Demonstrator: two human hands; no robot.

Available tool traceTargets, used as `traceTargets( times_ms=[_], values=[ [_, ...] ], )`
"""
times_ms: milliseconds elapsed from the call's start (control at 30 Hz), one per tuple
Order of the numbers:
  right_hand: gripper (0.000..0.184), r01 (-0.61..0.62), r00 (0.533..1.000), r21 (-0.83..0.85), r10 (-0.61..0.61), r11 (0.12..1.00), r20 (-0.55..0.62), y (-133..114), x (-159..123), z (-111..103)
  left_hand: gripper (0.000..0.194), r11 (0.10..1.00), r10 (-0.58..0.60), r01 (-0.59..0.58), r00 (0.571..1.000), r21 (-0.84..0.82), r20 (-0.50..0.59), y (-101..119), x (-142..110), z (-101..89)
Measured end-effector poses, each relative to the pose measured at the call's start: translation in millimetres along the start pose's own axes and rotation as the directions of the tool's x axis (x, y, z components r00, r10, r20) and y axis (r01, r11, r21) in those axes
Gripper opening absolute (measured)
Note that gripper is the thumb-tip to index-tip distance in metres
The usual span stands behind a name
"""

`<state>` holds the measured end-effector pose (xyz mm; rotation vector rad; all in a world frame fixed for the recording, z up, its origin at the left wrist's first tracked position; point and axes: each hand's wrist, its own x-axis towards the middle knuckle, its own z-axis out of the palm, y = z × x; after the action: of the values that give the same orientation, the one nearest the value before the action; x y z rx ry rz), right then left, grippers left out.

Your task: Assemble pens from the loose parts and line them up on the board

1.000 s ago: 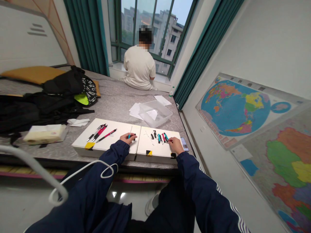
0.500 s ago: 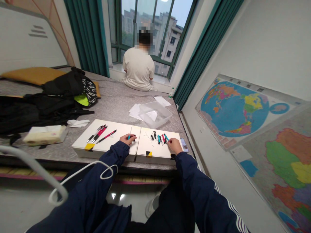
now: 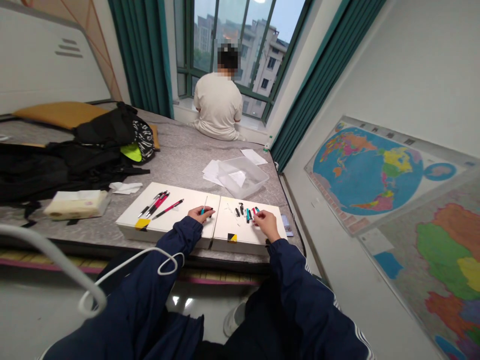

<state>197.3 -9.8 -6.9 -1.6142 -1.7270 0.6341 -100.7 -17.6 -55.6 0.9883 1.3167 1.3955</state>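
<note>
My left hand (image 3: 200,215) is closed around a teal pen part (image 3: 203,211) with a thin pale refill standing up from it, over the left white box (image 3: 180,225). Over the right white box (image 3: 221,227), my right hand (image 3: 267,223) has its thumb and fingertips drawn together at the pen parts; what is between them, if anything, is too small to make out. Teal barrels (image 3: 248,216), black pieces (image 3: 241,208) and a red piece lie beside those fingertips, with small thin bits to their left. Assembled red and black pens (image 3: 160,202) rest on the left box.
Behind the boxes are a clear plastic bin (image 3: 243,177) and white papers (image 3: 211,172). A tissue pack (image 3: 77,205) and black bags (image 3: 56,167) lie at left. A phone (image 3: 288,226) sits by the right box. One person (image 3: 218,105) sits at the window.
My right hand has shifted slightly left and away from the upper teal barrel, onto the nearer pen parts. My left hand keeps its hold. The whole view has shifted a little.
</note>
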Motion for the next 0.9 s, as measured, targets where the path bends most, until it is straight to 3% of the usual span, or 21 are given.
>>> traceTargets(
  times_ms=[233,467,900],
  values=[
    [0.013,0.174,0.966,0.259,-0.216,0.950,0.144,-63.9,-11.0,60.2,0.043,1.000,0.002,-0.002,1.000,0.006,-0.012,0.4,-1.8,0.5],
    [0.014,0.460,0.877,0.071,-0.466,0.885,0.115,-111.0,-5.2,77.5,0.041,0.999,0.034,-0.033,0.998,-0.026,0.052,0.5,-1.6,-1.6],
    [0.017,0.593,0.783,-0.056,-0.558,0.804,0.274,-123.3,-0.6,86.6,0.037,0.999,0.032,-0.032,0.997,-0.003,0.070,2.1,-2.8,-2.9]
  ],
)
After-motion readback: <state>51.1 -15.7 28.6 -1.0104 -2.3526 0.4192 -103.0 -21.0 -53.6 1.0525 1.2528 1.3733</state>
